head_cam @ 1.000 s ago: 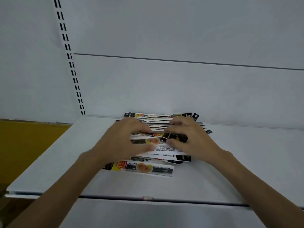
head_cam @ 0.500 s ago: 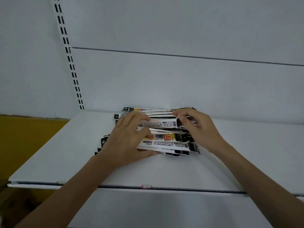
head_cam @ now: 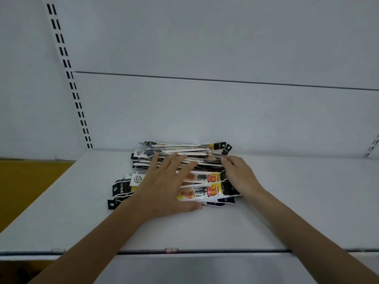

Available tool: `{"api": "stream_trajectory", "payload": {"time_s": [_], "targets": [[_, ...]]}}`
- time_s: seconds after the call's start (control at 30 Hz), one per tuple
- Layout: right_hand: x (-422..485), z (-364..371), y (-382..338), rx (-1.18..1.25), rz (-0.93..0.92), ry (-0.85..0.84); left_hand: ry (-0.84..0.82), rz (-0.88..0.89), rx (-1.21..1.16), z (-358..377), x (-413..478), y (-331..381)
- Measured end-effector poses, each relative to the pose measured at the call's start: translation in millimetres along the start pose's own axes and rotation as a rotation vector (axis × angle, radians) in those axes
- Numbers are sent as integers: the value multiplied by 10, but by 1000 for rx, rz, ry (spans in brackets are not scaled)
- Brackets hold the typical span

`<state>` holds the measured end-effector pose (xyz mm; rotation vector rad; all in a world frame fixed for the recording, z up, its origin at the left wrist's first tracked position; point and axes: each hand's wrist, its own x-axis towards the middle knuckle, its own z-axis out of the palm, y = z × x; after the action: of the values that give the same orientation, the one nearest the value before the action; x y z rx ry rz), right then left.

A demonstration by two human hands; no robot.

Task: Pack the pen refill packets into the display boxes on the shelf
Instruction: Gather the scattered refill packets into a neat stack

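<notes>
White metal shelf [head_cam: 287, 212] carries a loose pile of pen refill packets [head_cam: 205, 187], lying lengthwise left to right near the back wall [head_cam: 205, 111], toward twelve o'clock from the person. The left hand [head_cam: 164, 187] lies flat and open on the pile, fingers spread and pointing toward one o'clock, thumb at the pile's near edge. The right hand [head_cam: 240, 175] presses against the packets' right ends at three o'clock, fingers curled loosely on them without clasping any. A slotted upright [head_cam: 67, 74] runs up the wall at ten o'clock.
</notes>
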<state>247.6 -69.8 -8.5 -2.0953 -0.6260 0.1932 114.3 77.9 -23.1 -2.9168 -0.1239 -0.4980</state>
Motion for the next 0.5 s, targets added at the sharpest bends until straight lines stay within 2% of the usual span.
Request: {"api": "stream_trajectory", "payload": {"time_s": [0.07, 0.13, 0.2, 0.27, 0.33, 0.4, 0.5], "targets": [[11, -2, 23, -48, -45, 27, 40, -8, -27, -57, 12, -39], [70, -65, 35, -48, -84, 103, 77, -107, -222, -134, -2, -154], [160, -146, 17, 49, -61, 164, 182, -346, -556, -288, 25, -293], [270, -205, 5, 151, -1, 152, 300, -660, -1011, -308, 82, -557], [390, -194, 2, 179, 39, 101, 264, -874, -1280, -166, 97, -812], [478, -114, -8, 174, 79, 39, 228, -930, -1360, -50, 122, -921], [586, 28, -36, 175, 135, 15, 189, -921, -1370, 104, 178, -918]]}}
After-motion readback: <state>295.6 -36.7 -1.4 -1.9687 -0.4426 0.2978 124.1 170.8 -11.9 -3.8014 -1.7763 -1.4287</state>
